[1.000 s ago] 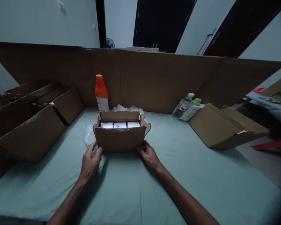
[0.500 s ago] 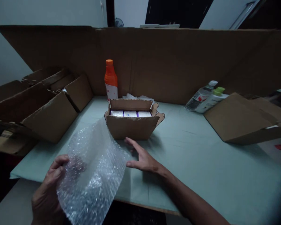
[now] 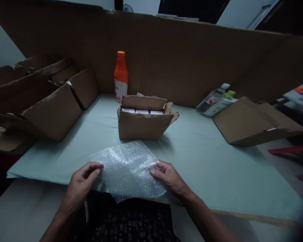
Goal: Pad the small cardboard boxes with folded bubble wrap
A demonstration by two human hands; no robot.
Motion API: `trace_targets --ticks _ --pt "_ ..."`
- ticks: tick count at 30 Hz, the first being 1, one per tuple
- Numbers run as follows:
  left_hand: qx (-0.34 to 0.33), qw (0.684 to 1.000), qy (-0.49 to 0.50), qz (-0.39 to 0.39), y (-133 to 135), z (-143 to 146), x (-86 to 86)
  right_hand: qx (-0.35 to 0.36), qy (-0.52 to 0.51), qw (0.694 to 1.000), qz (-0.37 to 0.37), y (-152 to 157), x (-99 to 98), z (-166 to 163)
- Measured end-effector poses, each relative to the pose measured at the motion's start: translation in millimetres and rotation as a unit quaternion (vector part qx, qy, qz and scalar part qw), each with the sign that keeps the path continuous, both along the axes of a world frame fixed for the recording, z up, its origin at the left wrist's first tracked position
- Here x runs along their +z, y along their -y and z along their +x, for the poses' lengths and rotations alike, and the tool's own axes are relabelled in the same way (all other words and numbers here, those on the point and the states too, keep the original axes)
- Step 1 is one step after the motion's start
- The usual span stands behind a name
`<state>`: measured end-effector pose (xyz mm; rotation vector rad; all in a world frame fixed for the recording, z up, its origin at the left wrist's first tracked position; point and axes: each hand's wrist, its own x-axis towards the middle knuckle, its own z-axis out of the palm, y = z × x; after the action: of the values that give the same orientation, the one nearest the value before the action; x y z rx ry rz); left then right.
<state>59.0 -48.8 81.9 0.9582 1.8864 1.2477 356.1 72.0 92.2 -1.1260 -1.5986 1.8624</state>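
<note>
Between left grip (image 3: 81, 181) and right grip (image 3: 168, 174), a clear plastic bubble-wrap sheet (image 3: 128, 171) looks glossy, bumpy; beyond them, an open-topped brown cardboard box (image 3: 138, 126) is matt, rough-edged; beneath, pale-green cloth (image 3: 197, 164) looks matt.

The left hand (image 3: 82, 181) and right hand (image 3: 168, 173) held bubble wrap (image 3: 128, 171) at lower centre; a box (image 3: 138, 127) sat mid-frame, an orange bottle (image 3: 121, 76) upper centre, a clear bottle (image 3: 210, 101) tilted at right.

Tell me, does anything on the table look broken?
A little: the small cardboard box behind the bubble wrap has ragged edges, and its flap at right sticks out, as if roughly torn.
</note>
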Motion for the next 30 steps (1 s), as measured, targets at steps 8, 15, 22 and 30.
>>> trace_targets --ticks 8,15,22,30 --pt "-0.175 0.97 -0.16 0.045 -85.6 16.3 -24.6 -0.077 0.226 0.955 0.174 51.0 -17.5 58.5" --pt "-0.179 0.881 -0.396 0.188 -61.7 33.3 -21.6 -0.068 0.278 0.863 0.416 33.4 -12.7 42.1" --pt "-0.321 0.791 -0.499 0.151 -61.9 49.3 -61.4 0.196 0.273 0.759 0.558 -14.6 -43.2 -46.9" --pt "-0.339 0.795 -0.493 0.104 -25.8 -5.4 -59.0 0.093 0.343 0.757 0.548 -9.5 -52.2 75.1"
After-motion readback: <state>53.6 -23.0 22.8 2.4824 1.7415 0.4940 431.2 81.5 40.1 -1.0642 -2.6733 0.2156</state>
